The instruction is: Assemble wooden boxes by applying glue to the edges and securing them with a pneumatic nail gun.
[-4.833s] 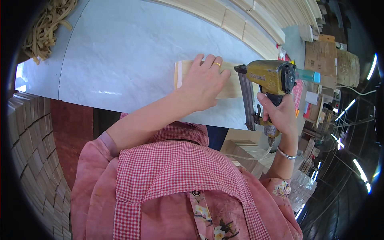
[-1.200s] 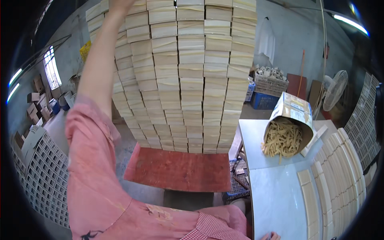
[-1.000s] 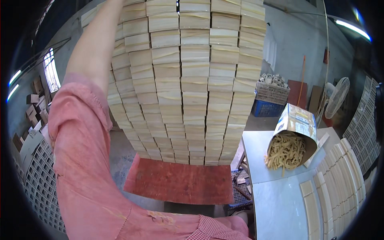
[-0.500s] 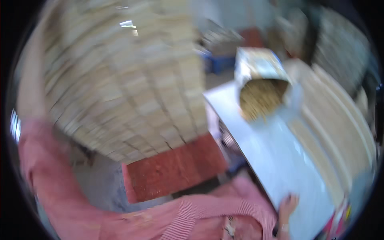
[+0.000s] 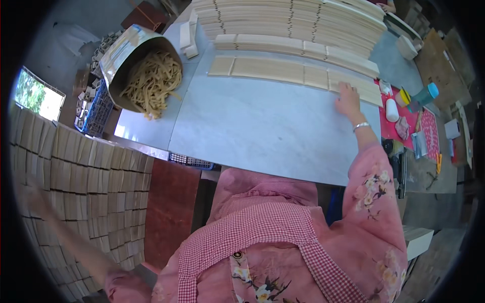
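At the table's right, my right hand (image 5: 348, 99) rests its fingers on the right part of a long, pale wooden strip (image 5: 283, 71), which is made of flat pieces laid end to end. It does not appear to grip the strip. My left hand (image 5: 33, 198) is stretched far to the left, beside a tall stack of pale wooden pieces (image 5: 76, 171). Motion smears its fingers, so whether it holds anything is unclear. Behind the strip lies another pale row (image 5: 273, 44), with a larger pile of stacked slats (image 5: 252, 17) farther back.
An open bag (image 5: 118, 70) lies on the white table (image 5: 242, 131), tan flat bands (image 5: 154, 83) spilling out. Small white blocks (image 5: 189, 38) stand beside it. At right, a red cloth (image 5: 389, 123) bears a white bottle (image 5: 391, 110) and a teal-lidded cup (image 5: 427, 95). A red-brown board (image 5: 169, 212) is below left.
The view has swung from the wood stack at left toward the table. My right hand has gone from the table's near edge to the strip. My left arm still reaches toward the stack.
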`<action>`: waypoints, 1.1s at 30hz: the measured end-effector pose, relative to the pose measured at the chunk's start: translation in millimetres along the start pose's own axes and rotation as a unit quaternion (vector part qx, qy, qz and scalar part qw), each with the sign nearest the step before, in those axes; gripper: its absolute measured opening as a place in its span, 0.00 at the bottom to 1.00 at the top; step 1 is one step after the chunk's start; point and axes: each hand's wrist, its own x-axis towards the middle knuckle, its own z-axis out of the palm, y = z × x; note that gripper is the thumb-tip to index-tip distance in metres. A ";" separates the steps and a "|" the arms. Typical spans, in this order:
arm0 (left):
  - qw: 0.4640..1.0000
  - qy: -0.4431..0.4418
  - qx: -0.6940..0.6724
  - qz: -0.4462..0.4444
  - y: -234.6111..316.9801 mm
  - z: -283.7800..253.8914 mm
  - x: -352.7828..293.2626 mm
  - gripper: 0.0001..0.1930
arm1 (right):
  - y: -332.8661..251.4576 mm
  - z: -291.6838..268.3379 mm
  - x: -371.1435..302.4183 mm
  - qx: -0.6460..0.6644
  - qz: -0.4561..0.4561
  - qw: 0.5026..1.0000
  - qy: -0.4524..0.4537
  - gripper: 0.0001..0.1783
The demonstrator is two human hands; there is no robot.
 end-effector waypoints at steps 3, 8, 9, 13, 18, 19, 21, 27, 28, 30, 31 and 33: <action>0.952 -0.066 -0.292 -0.060 238.8 -36.2 -27.3 0.24 | 45.7 -14.9 25.9 -0.046 0.026 0.990 -0.129 0.22; 0.783 -0.235 -0.573 -0.059 467.6 -104.8 -49.9 0.27 | 65.9 -5.6 38.2 0.006 -0.006 0.983 -0.181 0.19; 0.752 -0.219 -0.621 -0.009 495.5 -87.9 -73.8 0.26 | 55.7 -18.7 36.5 0.013 -0.041 0.979 -0.201 0.17; 0.675 -0.315 -0.650 0.149 597.5 -134.2 -57.7 0.31 | 60.0 -34.2 4.6 0.065 -0.113 0.967 -0.220 0.12; 0.731 -0.309 -0.551 0.257 683.3 -86.3 -54.1 0.32 | 63.9 -40.7 -7.1 0.099 -0.186 0.966 -0.148 0.08; 0.741 -0.333 -0.519 0.266 693.2 -80.4 -44.6 0.30 | 70.6 -40.2 -5.2 0.099 -0.193 0.964 -0.152 0.08; 0.754 -0.342 -0.481 0.287 698.7 -88.7 -26.6 0.25 | 70.7 -47.6 -10.2 0.104 -0.208 0.957 -0.175 0.07; 0.508 -0.266 -0.670 0.472 659.1 -216.7 -96.0 0.34 | 58.7 -63.1 -23.9 0.159 -0.077 0.965 -0.193 0.06; 0.489 -0.235 -0.663 0.515 644.7 -233.0 -124.1 0.36 | 55.7 -65.2 -23.5 0.152 -0.071 0.967 -0.193 0.06; 0.549 -0.353 -0.614 0.444 599.5 -232.5 -156.0 0.44 | 55.5 -64.9 -25.9 0.170 -0.085 0.967 -0.167 0.06; 0.606 -0.485 -0.550 0.307 575.2 -222.9 -160.0 0.44 | 55.8 -65.3 -29.5 0.185 -0.089 0.969 -0.139 0.06; 0.701 -0.561 -0.437 0.046 511.4 -174.8 -207.6 0.39 | 52.5 -72.1 -36.4 0.216 -0.103 0.968 -0.079 0.05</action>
